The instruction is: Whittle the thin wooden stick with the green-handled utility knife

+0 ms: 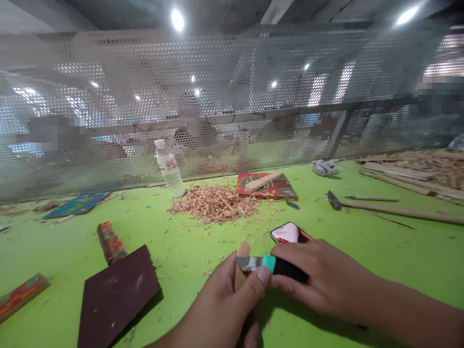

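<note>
My left hand (228, 299) is closed around a small strip of wood (243, 249), whose rounded tip sticks up past the fingers. In my right hand (319, 275) is a carving knife (290, 269) with a black handle and a teal band. Its short metal blade lies across the wood strip, and my left thumb presses near the band. Behind my right hand a smartphone (290, 233) lies face up with its screen lit. The lower part of the wood strip is hidden by my left hand.
A pile of wood shavings (215, 205) is beside a water bottle (169, 169). Behind lies a painted board (286, 188) bearing a wood stick (263, 182). A hammer (395, 209) lies right, a dark brown board (118, 299) left. Perforated metal screen (224, 106) closes the back.
</note>
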`<control>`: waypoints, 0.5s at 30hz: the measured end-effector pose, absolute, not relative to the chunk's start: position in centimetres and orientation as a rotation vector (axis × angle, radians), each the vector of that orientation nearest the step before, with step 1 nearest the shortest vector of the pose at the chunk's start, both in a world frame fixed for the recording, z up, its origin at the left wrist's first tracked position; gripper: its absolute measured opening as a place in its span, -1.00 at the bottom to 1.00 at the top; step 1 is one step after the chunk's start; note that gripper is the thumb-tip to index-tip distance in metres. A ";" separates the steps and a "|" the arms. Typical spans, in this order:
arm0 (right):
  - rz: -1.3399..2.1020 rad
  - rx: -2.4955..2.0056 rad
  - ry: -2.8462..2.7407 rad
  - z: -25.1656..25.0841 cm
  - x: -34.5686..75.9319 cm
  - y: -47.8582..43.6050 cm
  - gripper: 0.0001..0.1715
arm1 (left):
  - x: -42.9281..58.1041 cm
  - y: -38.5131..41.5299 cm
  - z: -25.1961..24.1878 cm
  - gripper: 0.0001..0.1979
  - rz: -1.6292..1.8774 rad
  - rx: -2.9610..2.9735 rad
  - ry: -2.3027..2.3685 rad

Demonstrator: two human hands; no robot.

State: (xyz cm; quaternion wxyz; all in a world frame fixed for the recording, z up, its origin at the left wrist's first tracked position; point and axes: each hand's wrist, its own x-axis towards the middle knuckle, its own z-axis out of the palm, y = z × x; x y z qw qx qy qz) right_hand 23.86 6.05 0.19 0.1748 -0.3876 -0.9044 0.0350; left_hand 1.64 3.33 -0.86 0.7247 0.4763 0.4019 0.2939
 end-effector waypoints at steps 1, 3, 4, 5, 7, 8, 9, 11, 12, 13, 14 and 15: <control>0.109 -1.094 -2.572 0.1 23.9 6.1 -0.27 | 1.7 3.3 -0.8 -0.35 0.647 1.061 0.905; 0.123 -1.094 -2.582 0.0 24.1 6.0 -0.26 | 1.7 3.2 -0.6 -0.34 0.662 1.069 0.931; 0.125 -1.091 -2.585 -0.1 24.2 6.0 -0.26 | 1.7 3.2 -0.5 -0.34 0.670 1.073 0.940; 0.121 -1.086 -2.584 -0.1 24.2 6.0 -0.26 | 1.8 3.2 -0.5 -0.34 0.676 1.076 0.947; 0.090 -1.072 -2.574 -0.1 24.3 5.9 -0.26 | 1.8 3.1 -0.4 -0.36 0.686 1.086 0.956; 0.060 -1.068 -2.563 -0.1 24.2 5.8 -0.26 | 1.9 3.1 -0.3 -0.37 0.693 1.095 0.961; 0.023 -1.065 -2.550 -0.1 24.1 5.7 -0.26 | 1.9 3.1 -0.3 -0.38 0.700 1.104 0.967; -0.064 -1.059 -2.516 0.0 23.7 5.4 -0.27 | 2.0 3.1 -0.3 -0.38 0.718 1.113 0.981; -0.105 -1.054 -2.504 0.0 23.6 5.4 -0.27 | 2.0 3.1 -0.3 -0.36 0.728 1.106 0.991; -0.135 -1.050 -2.493 0.0 23.4 5.4 -0.28 | 2.1 3.1 -0.3 -0.34 0.742 1.088 1.002; -0.149 -1.056 -2.486 0.0 23.4 5.4 -0.28 | 2.2 3.1 -0.3 -0.31 0.755 1.061 1.012; -0.142 -1.084 -2.472 0.0 23.4 5.6 -0.28 | 2.2 3.1 -0.3 -0.29 0.765 1.030 1.021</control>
